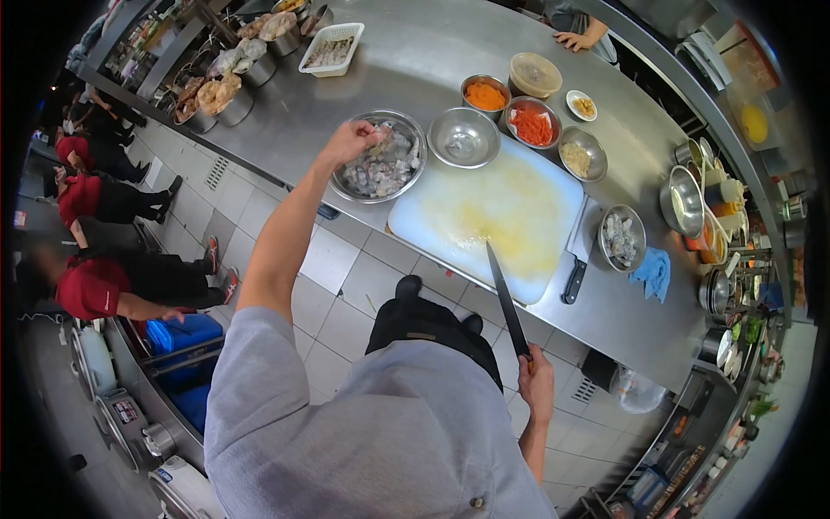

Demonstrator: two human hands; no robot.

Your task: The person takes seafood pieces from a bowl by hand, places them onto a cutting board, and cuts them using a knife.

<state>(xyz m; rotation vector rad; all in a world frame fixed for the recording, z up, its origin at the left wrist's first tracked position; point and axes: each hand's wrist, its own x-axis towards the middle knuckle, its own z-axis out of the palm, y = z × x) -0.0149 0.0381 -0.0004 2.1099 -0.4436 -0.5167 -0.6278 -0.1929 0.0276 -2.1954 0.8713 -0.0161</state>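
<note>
My left hand [353, 142] reaches over a metal bowl [344, 192] of raw, greyish peeled shrimp [386, 169], fingers pinched together at a shrimp near the bowl's upper part. In my right hand [536, 377] is the handle of a long, dark-bladed knife [507, 303]. Its blade slants up and left over the counter's edge, with the tip above a white cutting board [545, 186]. Wet yellowish stains mark the board's middle. Beside the shrimp, an unfilled metal bowl [464, 138] stands at the board's upper left corner.
Bowls of orange pieces [486, 95], red strips [531, 126] and minced garlic-like bits [575, 159] line the board's far side. Right of it lie a cleaver [574, 278], another shrimp bowl [621, 239] and a blue cloth [653, 275]. A co-worker's hand [572, 40] rests on the far edge.
</note>
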